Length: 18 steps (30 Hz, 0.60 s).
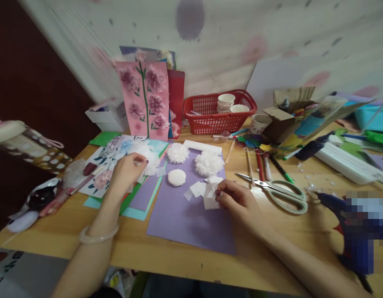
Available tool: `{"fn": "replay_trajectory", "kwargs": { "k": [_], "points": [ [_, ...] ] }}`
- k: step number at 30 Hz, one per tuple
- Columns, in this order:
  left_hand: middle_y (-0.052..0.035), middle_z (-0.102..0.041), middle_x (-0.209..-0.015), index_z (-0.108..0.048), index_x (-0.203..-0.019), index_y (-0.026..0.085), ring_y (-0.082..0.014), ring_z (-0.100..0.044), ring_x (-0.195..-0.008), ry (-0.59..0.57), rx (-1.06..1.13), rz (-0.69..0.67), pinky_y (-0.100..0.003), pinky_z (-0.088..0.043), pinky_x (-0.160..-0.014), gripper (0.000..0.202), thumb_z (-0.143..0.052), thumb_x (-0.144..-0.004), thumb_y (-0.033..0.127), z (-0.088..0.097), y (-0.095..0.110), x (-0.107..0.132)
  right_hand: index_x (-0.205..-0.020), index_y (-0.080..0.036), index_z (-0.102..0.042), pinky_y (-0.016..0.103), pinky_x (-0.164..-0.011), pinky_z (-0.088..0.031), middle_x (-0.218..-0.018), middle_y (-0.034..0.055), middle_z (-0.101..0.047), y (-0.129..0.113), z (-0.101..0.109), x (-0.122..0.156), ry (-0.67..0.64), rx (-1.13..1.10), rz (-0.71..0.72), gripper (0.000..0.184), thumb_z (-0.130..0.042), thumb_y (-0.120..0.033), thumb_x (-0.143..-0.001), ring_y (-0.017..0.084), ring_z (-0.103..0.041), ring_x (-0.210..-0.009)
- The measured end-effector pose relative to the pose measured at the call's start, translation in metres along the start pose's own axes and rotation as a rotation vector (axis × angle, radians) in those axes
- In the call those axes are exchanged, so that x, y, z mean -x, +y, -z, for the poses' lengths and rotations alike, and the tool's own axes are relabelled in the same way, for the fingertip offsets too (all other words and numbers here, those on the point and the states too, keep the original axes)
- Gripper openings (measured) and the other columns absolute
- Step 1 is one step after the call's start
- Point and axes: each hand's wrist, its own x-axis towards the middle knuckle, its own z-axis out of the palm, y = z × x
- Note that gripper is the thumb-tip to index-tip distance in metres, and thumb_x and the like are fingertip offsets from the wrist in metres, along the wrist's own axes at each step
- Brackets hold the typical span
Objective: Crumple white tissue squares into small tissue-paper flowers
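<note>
My right hand [236,199] pinches a thin white tissue paper square [211,198] above a purple sheet [188,221]. More loose white squares [197,189] lie just left of it. Over a pile of white tissue paper [149,155], my left hand [127,169] has thumb and forefinger pressed together; whether tissue is between them I cannot make out. Between the hands, a smooth white round pad [176,177] rests on the purple sheet. Behind it sit two fluffy white paper flowers, one to the left [178,153] and a larger one to the right [209,163].
Scissors [280,192] and a blue glue gun [334,207] lie to the right. At the back stand a red basket [207,124] with paper cups, a pink flower picture [129,107] and a cardboard box [269,126]. A white roll [203,147] lies behind the flowers.
</note>
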Motion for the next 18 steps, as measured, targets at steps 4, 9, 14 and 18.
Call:
{"fn": "replay_trajectory", "kwargs": {
  "k": [4, 9, 14, 18],
  "points": [
    [-0.0031, -0.064, -0.085, -0.067, -0.09, 0.019, -0.0169, -0.059, -0.073, 0.161, -0.043, -0.188, -0.028, -0.048, -0.07, 0.015, -0.061, -0.076, 0.019, -0.009, 0.023, 0.017, -0.076, -0.018, -0.054, 0.023, -0.055, -0.035, -0.064, -0.0037, -0.051, 0.0, -0.001, -0.001, 0.015, -0.114, -0.012, 0.009, -0.049, -0.02, -0.083, 0.011, -0.046, -0.057],
    [-0.0055, -0.068, -0.085, -0.068, -0.09, 0.016, -0.0153, -0.062, -0.076, -0.299, 0.394, -0.455, -0.027, -0.051, -0.072, 0.017, -0.07, -0.076, 0.025, -0.039, 0.076, 0.057, -0.077, -0.017, -0.057, 0.022, -0.052, -0.036, -0.061, -0.0034, -0.051, -0.001, -0.001, -0.003, 0.029, -0.188, -0.028, 0.015, -0.052, -0.028, -0.086, 0.01, -0.047, -0.054],
    [-0.0058, -0.072, -0.09, -0.067, -0.096, 0.017, -0.017, -0.068, -0.082, -0.505, 0.571, -0.349, -0.029, -0.056, -0.077, 0.026, -0.074, -0.071, 0.019, -0.06, 0.09, 0.084, -0.082, -0.015, -0.062, 0.022, -0.051, -0.035, -0.057, -0.0032, -0.05, -0.002, 0.0, -0.004, 0.013, -0.195, -0.019, 0.023, -0.053, -0.035, -0.088, 0.01, -0.046, -0.053],
    [-0.0071, -0.074, -0.088, -0.068, -0.089, 0.015, -0.0166, -0.071, -0.08, -0.467, 0.768, -0.132, -0.027, -0.059, -0.076, 0.015, -0.069, -0.073, 0.015, -0.067, 0.083, 0.094, -0.084, -0.015, -0.065, 0.023, -0.052, -0.039, -0.06, -0.0005, -0.054, -0.005, 0.0, -0.002, -0.057, -0.218, -0.01, 0.027, -0.05, -0.036, -0.09, 0.012, -0.049, -0.056]
  ]
}}
